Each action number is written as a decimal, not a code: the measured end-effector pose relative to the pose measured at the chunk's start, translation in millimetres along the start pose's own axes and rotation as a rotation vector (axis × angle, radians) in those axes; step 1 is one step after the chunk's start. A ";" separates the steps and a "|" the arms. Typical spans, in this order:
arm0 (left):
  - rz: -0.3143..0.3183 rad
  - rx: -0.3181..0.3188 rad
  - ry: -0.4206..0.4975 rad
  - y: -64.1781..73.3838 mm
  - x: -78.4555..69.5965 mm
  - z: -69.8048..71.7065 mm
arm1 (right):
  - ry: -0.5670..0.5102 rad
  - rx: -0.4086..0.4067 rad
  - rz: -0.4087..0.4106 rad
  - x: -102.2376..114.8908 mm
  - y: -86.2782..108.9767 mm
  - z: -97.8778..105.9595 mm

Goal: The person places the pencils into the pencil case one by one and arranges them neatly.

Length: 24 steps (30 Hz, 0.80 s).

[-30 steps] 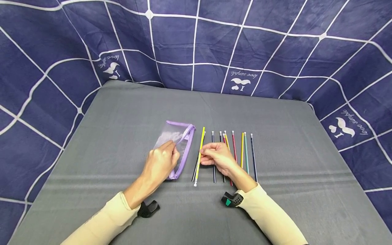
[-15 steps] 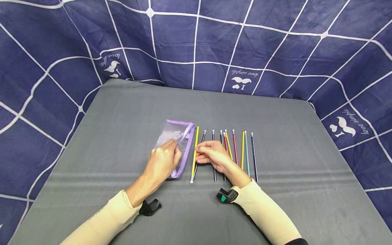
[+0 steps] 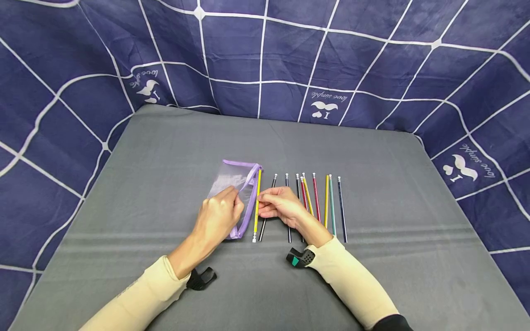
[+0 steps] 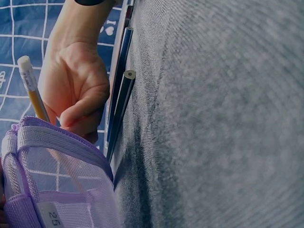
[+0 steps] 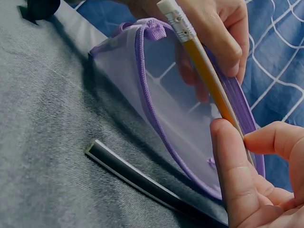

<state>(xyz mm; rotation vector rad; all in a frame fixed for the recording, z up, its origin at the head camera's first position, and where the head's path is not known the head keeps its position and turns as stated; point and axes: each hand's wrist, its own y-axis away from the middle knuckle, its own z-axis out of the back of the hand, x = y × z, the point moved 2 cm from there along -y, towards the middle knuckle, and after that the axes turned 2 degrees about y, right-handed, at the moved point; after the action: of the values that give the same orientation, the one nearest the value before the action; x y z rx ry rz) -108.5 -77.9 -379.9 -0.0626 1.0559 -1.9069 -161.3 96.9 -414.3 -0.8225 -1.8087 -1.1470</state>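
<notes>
Between my right hand's thumb and fingers, a yellow pencil is pinched around its middle, its white eraser end toward me. It lies along the mouth of a purple-edged mesh zip pouch. My left hand grips the pouch's upper edge, and in the right wrist view the mouth gapes with some left fingers seen through the mesh. There, the pencil slants across the opening; whether its far tip is inside is hidden by my fingers. A black pencil lies on the table just right of it, under the right fingertips.
Several more pencils lie roughly side by side to the right: a dark blue one, a red one, a yellow one, a teal one and a dark one. Grey cloth covers the table; a blue checked curtain hangs behind.
My right hand has carried the yellow pencil left, from over the black pencil to the pouch's mouth. The left hand keeps its grip on the pouch.
</notes>
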 end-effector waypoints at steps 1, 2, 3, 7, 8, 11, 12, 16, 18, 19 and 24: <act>0.001 0.000 0.000 -0.1 0.2 0.3 | -0.003 0.008 0.004 0.2 -0.5 -0.4; 0.001 0.001 0.000 -0.2 0.3 0.7 | -0.005 0.021 0.011 0.5 -1.0 -0.8; 0.001 0.002 0.000 -0.3 0.4 0.9 | -0.009 0.029 0.017 1.0 -1.5 -1.5; 0.000 0.002 -0.002 -0.1 0.5 1.9 | -0.016 0.040 0.016 2.9 -5.3 -6.3; 0.000 -0.001 -0.004 0.0 0.8 2.2 | -0.017 0.037 0.010 3.0 -6.9 -7.8; 0.003 0.000 -0.003 0.4 0.9 2.2 | -0.013 0.017 -0.010 2.6 -11.6 -11.6; 0.003 0.000 -0.002 0.4 0.9 2.1 | -0.010 0.013 -0.012 2.5 -13.2 -12.5; 0.010 0.002 0.000 0.5 0.8 1.8 | -0.001 0.007 -0.003 2.0 -18.0 -13.3; 0.010 0.003 -0.001 0.4 0.8 1.5 | 0.005 0.005 0.005 2.4 -19.1 -13.8; 0.008 0.004 0.001 0.3 0.6 1.6 | 0.008 0.001 0.007 2.5 -19.5 -14.0; 0.003 0.010 0.005 0.0 0.3 1.8 | 0.024 -0.026 0.023 3.0 -21.9 -19.0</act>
<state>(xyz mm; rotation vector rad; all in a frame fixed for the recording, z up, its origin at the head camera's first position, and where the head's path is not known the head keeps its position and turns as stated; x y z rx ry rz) -107.9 -79.2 -378.9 -0.0508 1.0496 -1.9104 -175.6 71.6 -415.4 -0.8391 -1.7635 -1.1629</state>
